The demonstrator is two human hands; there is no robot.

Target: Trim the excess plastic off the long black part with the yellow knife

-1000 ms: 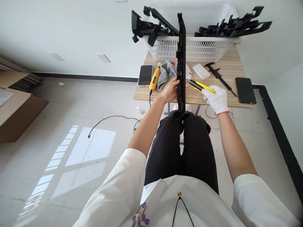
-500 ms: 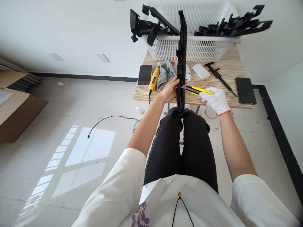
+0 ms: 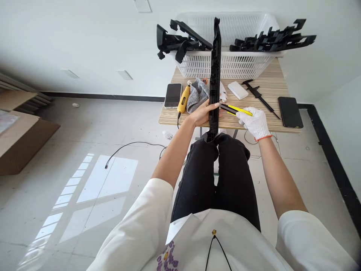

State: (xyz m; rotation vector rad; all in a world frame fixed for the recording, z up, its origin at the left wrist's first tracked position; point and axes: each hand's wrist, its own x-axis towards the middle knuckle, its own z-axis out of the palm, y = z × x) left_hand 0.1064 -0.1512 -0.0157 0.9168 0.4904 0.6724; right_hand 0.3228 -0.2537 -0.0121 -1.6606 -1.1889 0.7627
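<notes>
A long black plastic strip (image 3: 215,67) stands upright, its lower end resting on my knees. My bare left hand (image 3: 203,112) is wrapped around it a little above that end. My right hand (image 3: 254,122), in a white knit glove, grips a yellow and black utility knife (image 3: 236,110). The knife's tip meets the strip's right edge next to my left fingers.
A wooden table (image 3: 270,94) ahead carries a white basket (image 3: 228,60) with several black plastic parts, two phones (image 3: 173,95), a yellow rotary tool (image 3: 183,100), a grey cloth (image 3: 197,96), a white box (image 3: 238,90) and black calipers (image 3: 258,94). A cable (image 3: 132,145) and cardboard boxes (image 3: 19,143) lie on the floor at left.
The knife has moved left until its tip reaches the strip. The strip has turned slightly in my left hand, and my head has tilted down a little.
</notes>
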